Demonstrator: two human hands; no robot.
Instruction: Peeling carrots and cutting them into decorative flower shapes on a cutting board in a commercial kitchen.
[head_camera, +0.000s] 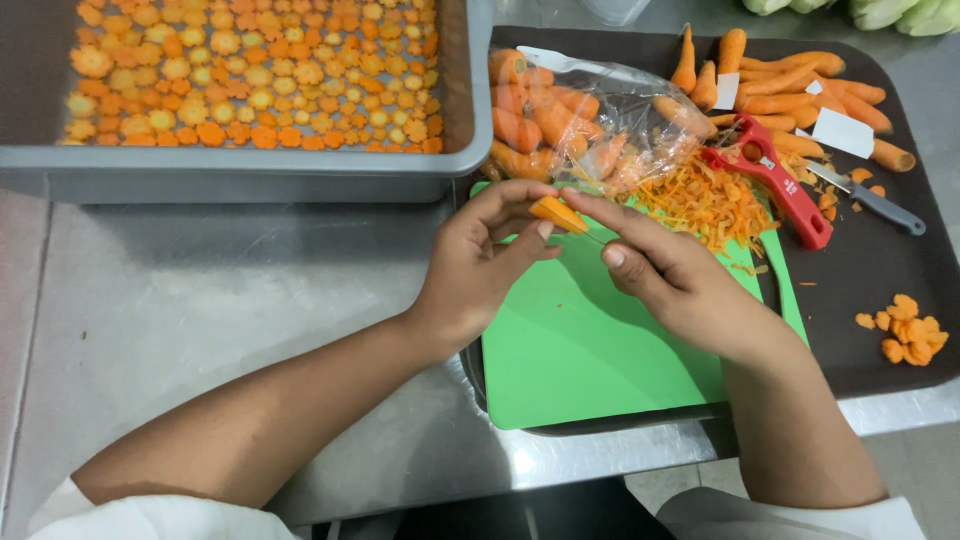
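Presently, step: I was carving a carrot piece (557, 212).
Grip: my left hand (480, 262) and right hand (665, 270) pinched it together.
Below grip: green cutting board (580, 350).
Next: likely a steadier turn of the piece.

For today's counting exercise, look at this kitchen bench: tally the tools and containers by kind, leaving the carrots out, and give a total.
Grey tub: 1
Dark tray: 1
Green cutting board: 1
Clear plastic bag: 1
Red peeler: 1
Grey-handled knife: 1
Total: 6
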